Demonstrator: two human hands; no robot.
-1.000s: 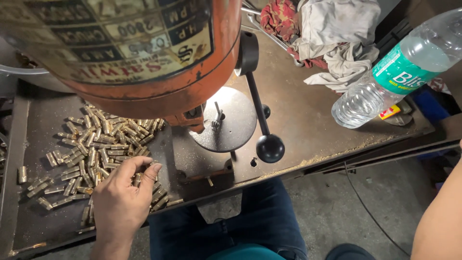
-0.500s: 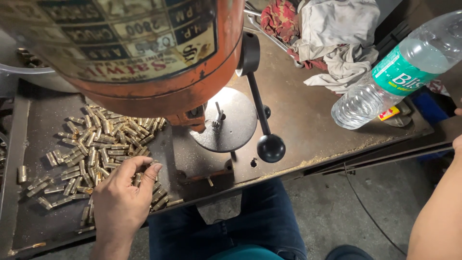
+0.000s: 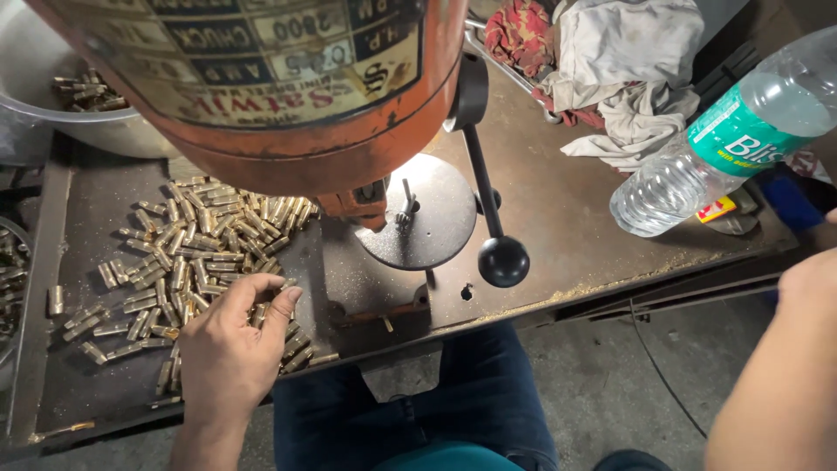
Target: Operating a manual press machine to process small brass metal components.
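- Bowl [image 3: 52, 122] at far left rear of the tabletop [image 3: 558, 227]; a few brass pieces inside it.
- Brass pieces [image 3: 187, 253], small short cylinders, spread in a loose heap across the left tabletop, in front of the bowl.
- Left hand [image 3: 231, 349] rests on the near edge of the heap, palm down, fingers curled; fingertips touch pieces near the heap's right side. Cannot tell whether one is pinched in the grip.
- Drill press [image 3: 279, 96], orange head, fills the upper middle; bit [image 3: 405, 205] hangs over the round dark plate [image 3: 436, 222].
- Lever [image 3: 503, 260] with black ball knob slants down just right of the plate.
- Rags [image 3: 619, 78], grey and red, bunched at the rear right.
- Bottle [image 3: 724, 148], clear plastic with green label, lies tilted at the right.
- Right hand [image 3: 811, 279] at the right edge, near the bottle, mostly cut off by the frame; grip cannot be told.
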